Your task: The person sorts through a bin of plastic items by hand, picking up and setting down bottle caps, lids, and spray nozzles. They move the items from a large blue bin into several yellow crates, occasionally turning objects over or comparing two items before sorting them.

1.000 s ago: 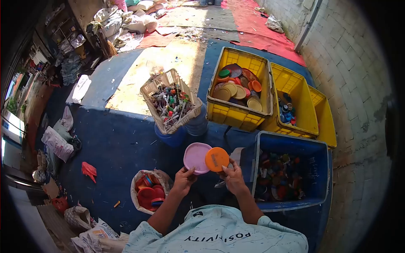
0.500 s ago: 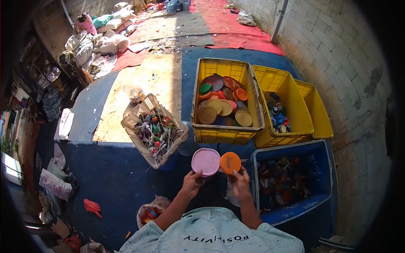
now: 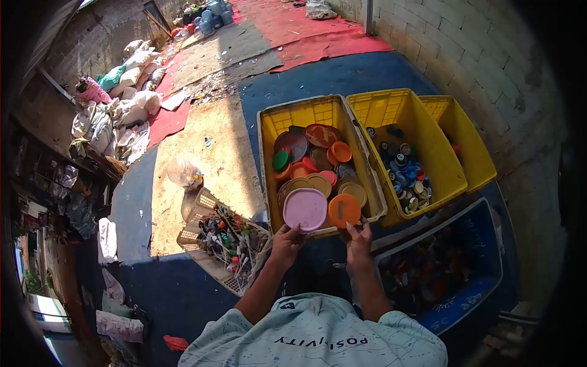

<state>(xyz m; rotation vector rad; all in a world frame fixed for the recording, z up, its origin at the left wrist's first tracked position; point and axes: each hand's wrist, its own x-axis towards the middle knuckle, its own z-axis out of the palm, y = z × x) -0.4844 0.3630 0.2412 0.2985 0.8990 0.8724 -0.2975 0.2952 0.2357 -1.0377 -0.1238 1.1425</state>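
Note:
Between the thumb and fingers of my left hand (image 3: 287,243) is the lower edge of a pink round-cornered lid (image 3: 305,210). My right hand (image 3: 358,235) grips an orange round lid (image 3: 344,210) the same way. Both lids are held up side by side with a narrow gap between them. From this view they overlap the near part of a yellow crate (image 3: 265,147). Inside that crate lie several lids, among them a green lid (image 3: 280,160), gold lids (image 3: 353,192) and a red lid (image 3: 322,135).
Two more yellow crates (image 3: 441,160) (image 3: 480,160) stand to the right, one holding small caps (image 3: 403,168). Nearer is a blue bin (image 3: 486,287) with mixed caps. At left sits a cream basket (image 3: 191,235) of thin plastic pieces. Sacks (image 3: 131,76) pile up at back left; a block wall (image 3: 477,67) runs along the right.
Both hands have moved forward with their lids, from short of the yellow crate to over its near part. The camera view has also turned and shifted.

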